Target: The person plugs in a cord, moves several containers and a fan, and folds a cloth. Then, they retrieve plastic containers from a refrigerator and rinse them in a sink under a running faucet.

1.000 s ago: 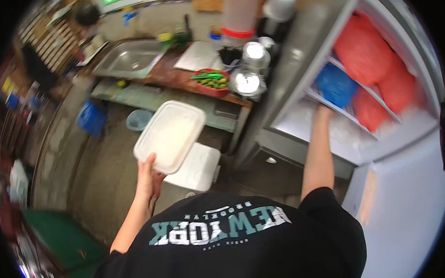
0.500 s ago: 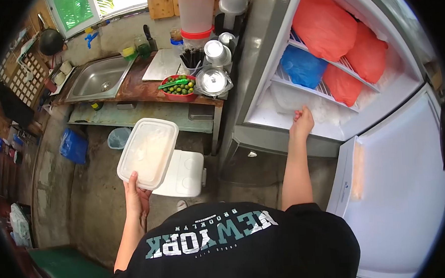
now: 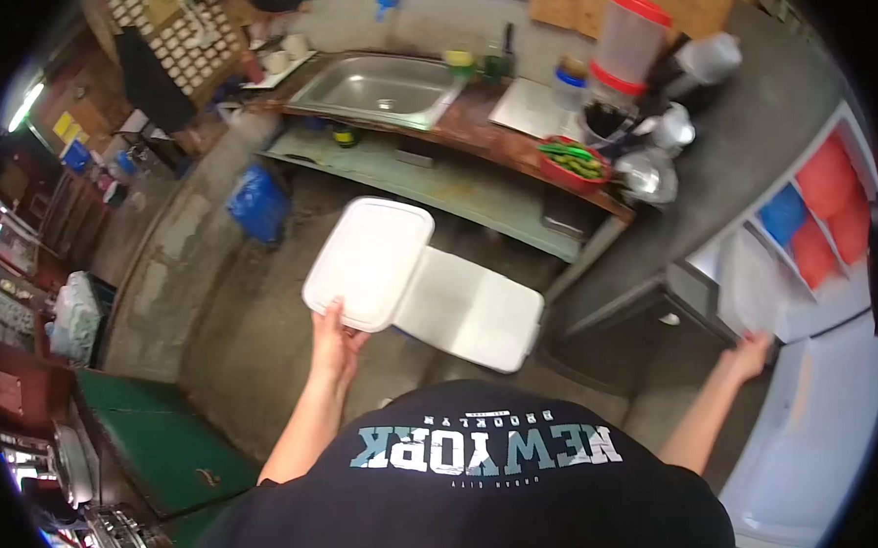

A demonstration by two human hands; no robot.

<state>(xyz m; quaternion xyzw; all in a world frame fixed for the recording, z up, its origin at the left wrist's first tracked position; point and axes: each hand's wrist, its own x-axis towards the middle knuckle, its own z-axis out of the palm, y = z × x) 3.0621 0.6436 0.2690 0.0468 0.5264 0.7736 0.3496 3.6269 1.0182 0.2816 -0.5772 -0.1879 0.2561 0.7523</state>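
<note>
My left hand (image 3: 338, 342) grips the near edge of a rectangular container with a white lid (image 3: 370, 262), held over the floor. My right hand (image 3: 746, 357) is closed on the near end of a translucent, whitish container or bag (image 3: 751, 280) at the opening of the freezer; blur hides which it is. Just beyond it, inside the freezer, are a blue bag (image 3: 781, 215) and red bags (image 3: 829, 183). The freezer door (image 3: 809, 434) stands open beside my right hand.
A white cooler box (image 3: 475, 310) stands on the floor right of the held container. Ahead is a counter with a sink (image 3: 377, 89), a red bowl of green fruit (image 3: 573, 165) and a red-lidded dispenser (image 3: 630, 40). A green cabinet (image 3: 162, 433) is at lower left.
The view has turned left, so the freezer now sits farther right. My right hand has drawn the translucent item toward the freezer's opening. The container in my left hand remains held.
</note>
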